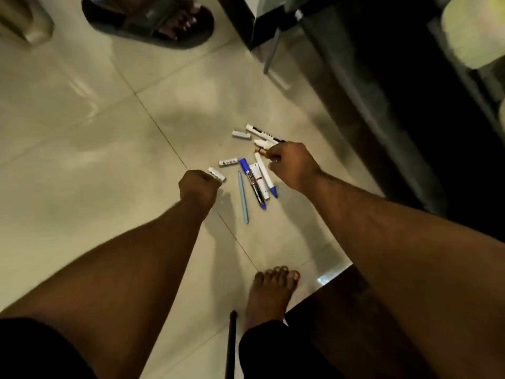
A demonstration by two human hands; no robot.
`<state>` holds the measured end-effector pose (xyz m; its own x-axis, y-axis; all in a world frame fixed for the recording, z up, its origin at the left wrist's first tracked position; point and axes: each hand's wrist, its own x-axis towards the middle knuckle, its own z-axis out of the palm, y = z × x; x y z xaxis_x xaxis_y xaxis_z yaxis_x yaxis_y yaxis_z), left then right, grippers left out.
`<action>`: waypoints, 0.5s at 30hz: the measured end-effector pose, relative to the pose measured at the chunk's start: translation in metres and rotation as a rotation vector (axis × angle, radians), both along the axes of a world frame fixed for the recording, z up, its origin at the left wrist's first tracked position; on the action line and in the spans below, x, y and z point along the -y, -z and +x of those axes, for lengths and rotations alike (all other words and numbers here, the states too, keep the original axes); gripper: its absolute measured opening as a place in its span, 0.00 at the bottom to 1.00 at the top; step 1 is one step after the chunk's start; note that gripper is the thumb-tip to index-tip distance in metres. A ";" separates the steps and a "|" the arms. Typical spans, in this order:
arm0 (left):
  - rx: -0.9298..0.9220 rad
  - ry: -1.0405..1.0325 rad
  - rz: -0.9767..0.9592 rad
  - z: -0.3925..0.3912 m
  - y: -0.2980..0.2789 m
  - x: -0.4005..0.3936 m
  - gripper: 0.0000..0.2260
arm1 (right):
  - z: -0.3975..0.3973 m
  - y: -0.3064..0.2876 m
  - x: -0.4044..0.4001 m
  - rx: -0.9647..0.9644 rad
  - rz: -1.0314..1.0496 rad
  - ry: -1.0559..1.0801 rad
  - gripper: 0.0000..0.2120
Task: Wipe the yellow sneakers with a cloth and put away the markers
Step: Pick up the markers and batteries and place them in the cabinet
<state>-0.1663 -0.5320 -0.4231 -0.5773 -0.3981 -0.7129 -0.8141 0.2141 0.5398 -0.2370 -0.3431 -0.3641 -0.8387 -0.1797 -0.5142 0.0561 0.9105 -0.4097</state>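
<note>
A loose scatter of markers [258, 173] lies on the floor [82, 138], smooth plastic tubes, mostly white with blue or dark caps, beside a slim pale-blue pen [243, 198] and a few short white stubs. The right hand [291, 162] reaches into the pile, its fingers curled round a white marker with a coppery band [261, 151]. The left hand [198, 187] is a closed fist near a white stub [217, 174]; whether it holds anything I cannot tell. The floor is glossy pale tile with thin grout lines. Dark furniture [382, 91] borders the right side; open tile spreads left. A bare foot [269, 294] stands below the pile, a sandalled foot [153, 20] at the top edge.
</note>
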 end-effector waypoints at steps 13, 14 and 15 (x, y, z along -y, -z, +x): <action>0.053 0.114 -0.244 -0.008 0.046 -0.001 0.14 | -0.013 0.081 0.066 -0.083 0.329 -0.654 0.18; 0.052 0.175 -0.271 -0.005 0.045 0.004 0.14 | -0.012 0.084 0.068 -0.121 0.354 -0.662 0.17; 0.057 0.247 -0.292 -0.002 0.045 0.007 0.13 | -0.010 0.086 0.071 -0.159 0.384 -0.652 0.16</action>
<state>-0.1683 -0.5388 -0.4676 -0.6443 -0.4424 -0.6238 -0.7454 0.5456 0.3830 -0.2470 -0.4142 -0.4497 -0.6935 -0.4963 -0.5223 -0.5734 0.8191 -0.0170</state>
